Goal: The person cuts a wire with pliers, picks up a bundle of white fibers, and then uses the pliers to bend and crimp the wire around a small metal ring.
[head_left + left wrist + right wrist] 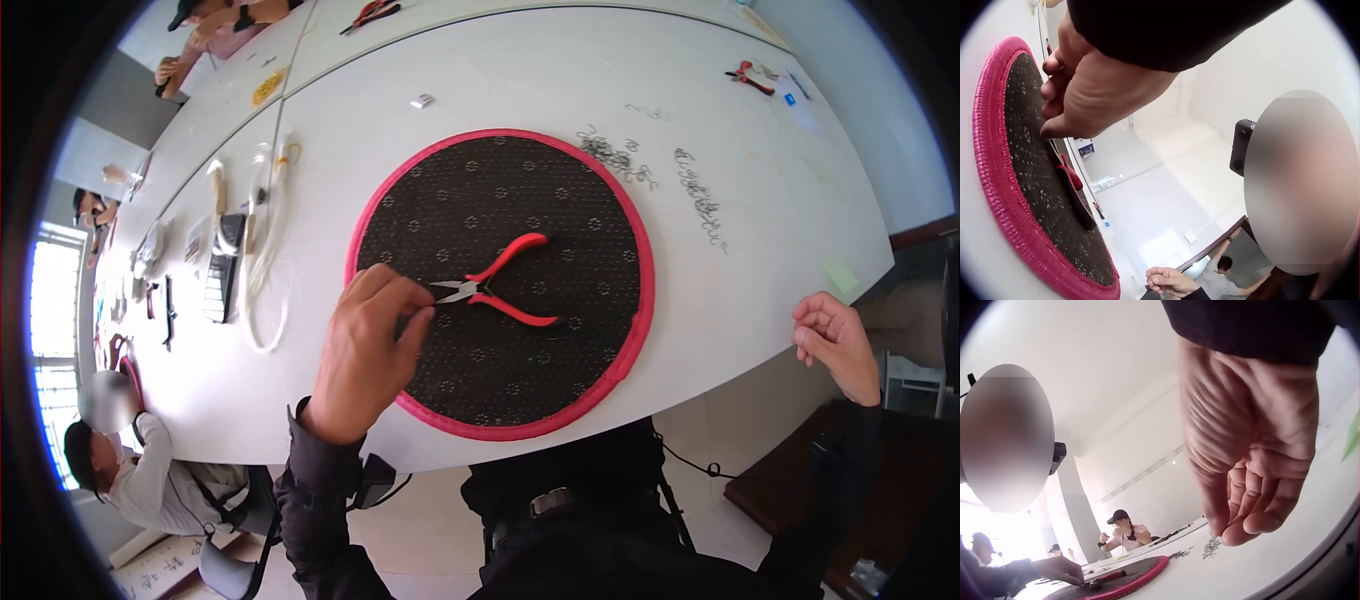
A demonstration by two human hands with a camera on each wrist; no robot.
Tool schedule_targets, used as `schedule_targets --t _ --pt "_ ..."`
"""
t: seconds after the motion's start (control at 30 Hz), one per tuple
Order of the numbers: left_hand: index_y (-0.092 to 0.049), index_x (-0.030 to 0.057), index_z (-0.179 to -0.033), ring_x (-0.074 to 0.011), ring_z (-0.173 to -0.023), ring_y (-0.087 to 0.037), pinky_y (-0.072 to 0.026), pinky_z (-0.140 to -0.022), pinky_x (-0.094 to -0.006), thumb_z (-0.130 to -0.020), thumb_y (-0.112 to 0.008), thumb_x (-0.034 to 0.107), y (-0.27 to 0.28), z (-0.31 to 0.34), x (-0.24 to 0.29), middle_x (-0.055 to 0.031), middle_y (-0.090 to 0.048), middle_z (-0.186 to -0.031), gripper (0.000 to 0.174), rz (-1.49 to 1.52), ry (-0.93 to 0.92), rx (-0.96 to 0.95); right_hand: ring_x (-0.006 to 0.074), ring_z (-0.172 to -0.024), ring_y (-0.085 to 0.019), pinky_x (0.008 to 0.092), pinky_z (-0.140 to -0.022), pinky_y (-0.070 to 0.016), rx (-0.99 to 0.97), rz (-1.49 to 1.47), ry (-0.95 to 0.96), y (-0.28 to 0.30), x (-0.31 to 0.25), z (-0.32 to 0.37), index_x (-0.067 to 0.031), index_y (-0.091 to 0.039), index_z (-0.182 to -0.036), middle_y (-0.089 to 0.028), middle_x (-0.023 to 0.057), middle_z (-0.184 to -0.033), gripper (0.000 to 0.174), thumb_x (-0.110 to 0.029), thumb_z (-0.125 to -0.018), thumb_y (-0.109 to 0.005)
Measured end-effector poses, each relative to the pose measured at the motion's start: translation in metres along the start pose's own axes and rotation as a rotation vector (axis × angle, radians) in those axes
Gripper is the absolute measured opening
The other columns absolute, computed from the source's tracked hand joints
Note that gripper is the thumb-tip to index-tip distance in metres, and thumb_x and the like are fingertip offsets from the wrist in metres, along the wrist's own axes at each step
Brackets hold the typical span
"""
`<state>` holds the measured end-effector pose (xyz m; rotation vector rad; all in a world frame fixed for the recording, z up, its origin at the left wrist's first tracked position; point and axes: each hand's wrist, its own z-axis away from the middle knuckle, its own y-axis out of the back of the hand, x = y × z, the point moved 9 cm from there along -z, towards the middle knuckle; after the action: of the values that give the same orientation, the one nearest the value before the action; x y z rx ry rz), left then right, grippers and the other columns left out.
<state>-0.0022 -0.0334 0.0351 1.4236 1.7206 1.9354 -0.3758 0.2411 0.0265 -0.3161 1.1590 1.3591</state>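
Red-handled pliers (490,290) lie on a round black mat (540,380) with a pink-red rim, handles spread to the right. My left hand (365,345) is over the mat's left part, fingers bent, its thumb and forefinger right at the pliers' tips. I cannot tell whether they pinch anything. The left wrist view shows the same left hand (1100,90) with the pliers (1072,175) just beyond the thumb. Away from the mat, my right hand (840,340) hangs by the table's right edge, fingers loosely curled, nothing in it; the right wrist view shows its palm (1254,425).
Small dark wire pieces (608,155) are heaped beyond the mat, with a line of more (700,200) to the right. Clear tubing (265,290) and a dark phone-like thing (222,275) lie left. A second pair of pliers (750,80) lies far right. Other people sit around.
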Motion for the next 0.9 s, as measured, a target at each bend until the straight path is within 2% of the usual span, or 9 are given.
schedule_targets --t 0.1,0.2,0.37,0.57,0.8,0.83,0.9 --pt "-0.066 -0.0027 -0.094 -0.0194 -0.075 -0.061 -0.049 -0.069 -0.0322 -0.086 -0.069 -0.005 0.001 0.001 -0.006 -0.0107 -0.062 -0.089 0.008 0.032 0.046 0.021 0.0059 -0.07 -0.059 0.0211 -0.062 -0.0459 0.015 -0.009 -0.015 0.008 0.006 0.002 -0.0025 -0.059 -0.107 -0.063 0.0002 -0.084 0.016 -0.007 -0.094 -0.066" --pt "-0.065 -0.0029 -0.092 -0.0252 -0.075 -0.06 -0.0492 -0.07 -0.0351 -0.087 -0.068 -0.004 0.003 0.002 -0.01 -0.0121 -0.059 -0.085 0.007 0.121 0.104 0.044 0.0061 -0.071 -0.059 0.0217 -0.062 -0.0462 0.007 0.026 -0.044 0.014 0.014 0.005 -0.0029 -0.059 -0.107 -0.063 0.0005 -0.084 0.016 -0.007 -0.094 -0.066" --pt "-0.06 -0.0034 -0.095 -0.022 -0.074 -0.058 -0.0482 -0.07 -0.0333 -0.09 -0.065 -0.005 0.014 0.005 -0.009 -0.0115 -0.057 -0.087 0.007 0.126 0.106 0.043 0.0064 -0.07 -0.06 0.0221 -0.062 -0.046 -0.04 0.114 -0.095 0.014 0.023 0.006 -0.0027 -0.059 -0.104 -0.063 0.0007 -0.083 0.013 -0.006 -0.093 -0.066" --pt "-0.058 -0.0036 -0.095 -0.0227 -0.075 -0.057 -0.0471 -0.071 -0.0339 -0.093 -0.062 -0.004 0.028 0.009 -0.013 -0.0116 -0.056 -0.087 0.004 0.13 0.108 0.086 0.0069 -0.068 -0.058 0.0224 -0.06 -0.0447 0.035 0.182 -0.088 0.027 0.039 -0.004 -0.001 -0.061 -0.096 -0.062 0.0005 -0.08 0.006 -0.004 -0.092 -0.065" --pt "-0.06 -0.0031 -0.098 -0.0241 -0.079 -0.061 -0.0494 -0.074 -0.034 -0.091 -0.065 -0.003 0.028 0.017 -0.018 -0.0131 -0.057 -0.092 0.008 0.154 0.123 0.059 0.007 -0.067 -0.057 0.0224 -0.06 -0.0433 0.056 0.205 -0.066 0.024 0.032 -0.006 -0.0001 -0.061 -0.094 -0.062 0.001 -0.078 0.007 -0.005 -0.091 -0.063" --pt "-0.061 -0.0026 -0.101 -0.0268 -0.085 -0.063 -0.0505 -0.078 -0.036 -0.089 -0.068 -0.001 0.026 0.016 -0.015 -0.0136 -0.058 -0.095 0.014 0.145 0.091 0.058 0.0069 -0.067 -0.057 0.0223 -0.06 -0.0432 0.054 0.21 -0.066 0.023 0.03 -0.006 0.0 -0.061 -0.095 -0.062 0.0011 -0.078 0.007 -0.005 -0.091 -0.063" --pt "-0.065 -0.0012 -0.103 -0.0246 -0.087 -0.062 -0.0497 -0.077 -0.0355 -0.087 -0.07 -0.001 0.018 0.016 -0.008 -0.011 -0.06 -0.095 0.017 0.113 0.025 0.069 0.0067 -0.067 -0.056 0.0223 -0.06 -0.0429 0.055 0.224 -0.067 0.021 0.027 -0.006 0.0003 -0.061 -0.095 -0.062 0.0013 -0.079 0.007 -0.005 -0.091 -0.064"
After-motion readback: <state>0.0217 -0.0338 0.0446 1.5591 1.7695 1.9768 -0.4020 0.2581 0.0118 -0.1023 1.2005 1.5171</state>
